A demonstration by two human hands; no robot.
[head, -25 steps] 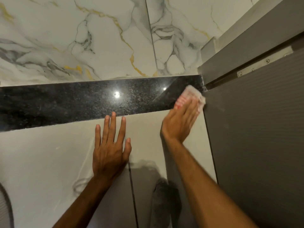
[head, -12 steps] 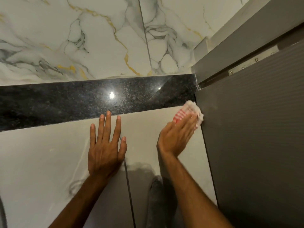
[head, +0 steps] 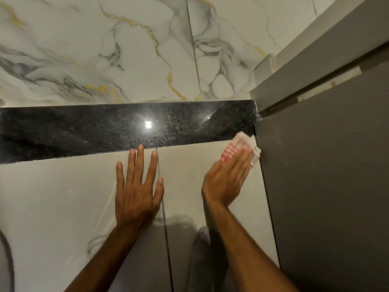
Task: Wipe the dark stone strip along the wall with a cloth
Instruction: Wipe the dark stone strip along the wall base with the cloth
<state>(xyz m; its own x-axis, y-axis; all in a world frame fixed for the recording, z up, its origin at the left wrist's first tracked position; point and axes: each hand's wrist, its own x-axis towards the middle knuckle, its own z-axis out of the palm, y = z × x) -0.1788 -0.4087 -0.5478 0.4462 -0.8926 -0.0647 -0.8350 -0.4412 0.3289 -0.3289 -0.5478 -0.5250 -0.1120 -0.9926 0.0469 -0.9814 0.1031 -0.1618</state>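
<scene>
A glossy black speckled stone strip (head: 88,131) runs across the wall from the left edge to the grey door frame. A white cloth with red stripes (head: 242,147) is pressed flat against the wall under my right hand (head: 228,178), at the strip's lower right end and mostly on the pale tile just below it, beside the door. My left hand (head: 137,192) lies flat on the pale tile below the strip with fingers spread, its middle fingertip touching the strip's lower edge.
A grey ribbed door (head: 328,197) with a metal hinge plate (head: 328,86) fills the right side. White marble tiles with gold and grey veins (head: 126,55) sit above the strip. A dark grout joint (head: 166,232) runs down between the lower tiles.
My right hand slid the cloth down from the strip's right end to its lower edge and the pale tile. My left hand stayed flat on the tile.
</scene>
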